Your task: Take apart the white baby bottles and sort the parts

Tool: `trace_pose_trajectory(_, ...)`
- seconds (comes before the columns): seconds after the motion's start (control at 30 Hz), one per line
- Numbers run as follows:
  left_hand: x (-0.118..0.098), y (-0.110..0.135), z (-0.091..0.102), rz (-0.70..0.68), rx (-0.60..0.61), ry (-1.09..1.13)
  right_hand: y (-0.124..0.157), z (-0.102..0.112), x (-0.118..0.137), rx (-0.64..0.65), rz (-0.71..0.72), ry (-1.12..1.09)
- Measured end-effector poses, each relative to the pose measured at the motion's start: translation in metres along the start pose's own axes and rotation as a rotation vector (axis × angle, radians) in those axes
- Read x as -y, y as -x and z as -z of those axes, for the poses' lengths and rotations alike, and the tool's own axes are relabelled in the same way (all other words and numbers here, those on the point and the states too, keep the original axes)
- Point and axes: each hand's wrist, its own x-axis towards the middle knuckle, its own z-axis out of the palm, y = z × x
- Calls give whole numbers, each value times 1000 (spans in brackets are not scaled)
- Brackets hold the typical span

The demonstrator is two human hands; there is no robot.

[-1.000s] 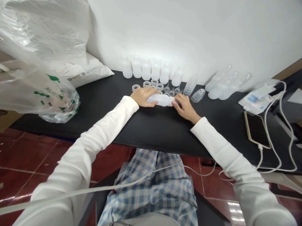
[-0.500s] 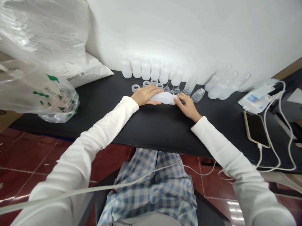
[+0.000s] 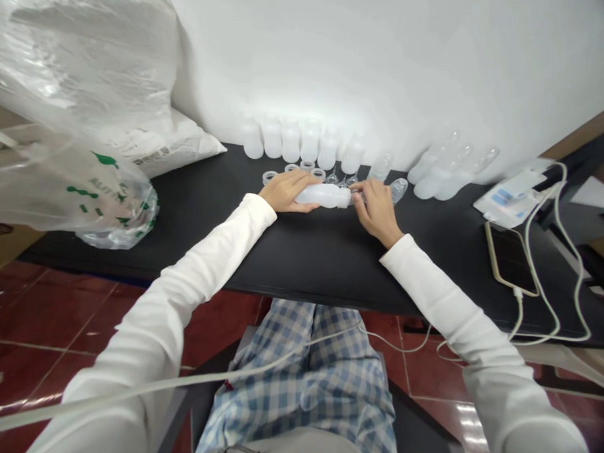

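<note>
A frosted white baby bottle point(image 3: 323, 195) lies on its side just above the black table's surface. My left hand point(image 3: 289, 190) is wrapped round its base end, thumb along the near side. At the bottle's other end sits a white collar ring point(image 3: 344, 198). My right hand point(image 3: 377, 208) is closed at that end, thumb and forefinger pinching at a clear teat that is mostly hidden. Behind my hands lie loose collar rings point(image 3: 269, 177) and clear teats point(image 3: 333, 179). Clear caps point(image 3: 398, 188) are beside my right fingers.
Several bottles point(image 3: 310, 143) stand in a row against the white wall. More bottles point(image 3: 447, 173), with clear caps on, are grouped at right. A phone point(image 3: 511, 259) with a white cable lies nearer the right edge. Plastic bags point(image 3: 118, 198) occupy the left end.
My right hand has shifted slightly and its fingers have changed their grip at the collar end. My left hand still holds the bottle in nearly the same place.
</note>
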Motion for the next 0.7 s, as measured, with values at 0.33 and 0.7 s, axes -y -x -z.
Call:
trace_pose_trajectory(0.33,0,0,2,23,-6,16,-3,1,-47,-352,-405,194)
trace_pose_trajectory(0.7,1,1,0,2,-20,-30,-2,-3,-53,-287,-470,181)
